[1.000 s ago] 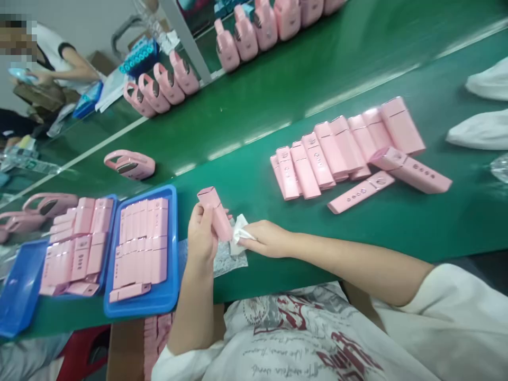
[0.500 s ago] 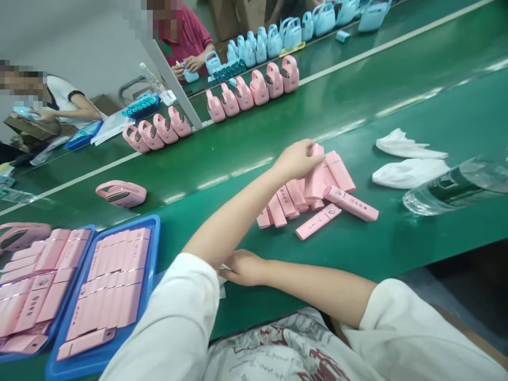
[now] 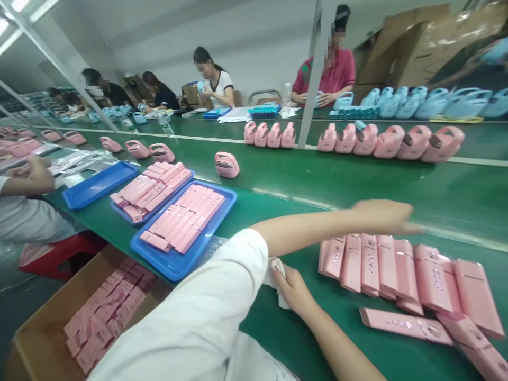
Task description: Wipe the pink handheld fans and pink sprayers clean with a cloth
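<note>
My left hand (image 3: 387,214), smeared by motion, is over the far side of a row of pink pieces (image 3: 369,264), and its fingers cannot be made out clearly. Nothing shows in it. Below the crossing left forearm, my right hand (image 3: 293,288) pinches a white cloth (image 3: 282,299) near the table edge. The pink pieces lie side by side, with chrome-like lines and small marks. A single pink piece (image 3: 405,323) lies apart in front of them, and another (image 3: 476,346) rests slanted at the lower right.
At left are blue trays (image 3: 174,272) of pink pieces, an empty blue tray (image 3: 99,185) and a cardboard box (image 3: 32,344) of pink parts. Pink handled cases (image 3: 389,142) and light blue ones (image 3: 432,103) line the far side. Several people work nearby; one sits at left (image 3: 24,196).
The view has swung left, showing more people, trays and the box. My left hand no longer touches the pink pieces' top and has moved off them. The white cloth in my right hand shows more.
</note>
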A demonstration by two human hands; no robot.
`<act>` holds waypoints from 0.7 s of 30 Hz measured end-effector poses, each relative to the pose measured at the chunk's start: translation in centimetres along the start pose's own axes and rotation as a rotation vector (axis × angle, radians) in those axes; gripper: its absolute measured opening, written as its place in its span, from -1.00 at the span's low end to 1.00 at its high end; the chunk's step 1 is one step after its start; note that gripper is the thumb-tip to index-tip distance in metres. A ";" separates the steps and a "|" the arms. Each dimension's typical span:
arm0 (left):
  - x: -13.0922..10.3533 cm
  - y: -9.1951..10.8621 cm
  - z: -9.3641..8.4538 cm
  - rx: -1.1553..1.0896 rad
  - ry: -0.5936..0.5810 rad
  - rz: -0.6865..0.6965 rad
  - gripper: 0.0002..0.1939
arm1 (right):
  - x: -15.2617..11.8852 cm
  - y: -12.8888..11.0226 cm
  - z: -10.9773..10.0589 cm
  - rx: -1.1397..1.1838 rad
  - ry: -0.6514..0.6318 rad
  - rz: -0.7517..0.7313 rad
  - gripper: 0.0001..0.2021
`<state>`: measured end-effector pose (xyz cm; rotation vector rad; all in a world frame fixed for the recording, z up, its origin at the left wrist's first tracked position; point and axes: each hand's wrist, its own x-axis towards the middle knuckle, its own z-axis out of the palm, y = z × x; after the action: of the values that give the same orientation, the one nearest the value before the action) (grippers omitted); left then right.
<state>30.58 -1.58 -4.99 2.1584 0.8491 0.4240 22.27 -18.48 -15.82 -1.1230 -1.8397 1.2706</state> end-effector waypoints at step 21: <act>-19.5 -11.0 -27.2 0.669 0.378 -0.714 -0.66 | 1.4 -4.3 -4.4 0.993 0.427 0.372 -0.51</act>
<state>-2.93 4.90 3.90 2.1551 2.1182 0.1820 24.11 -16.25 -10.22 -1.0325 -0.5321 1.6839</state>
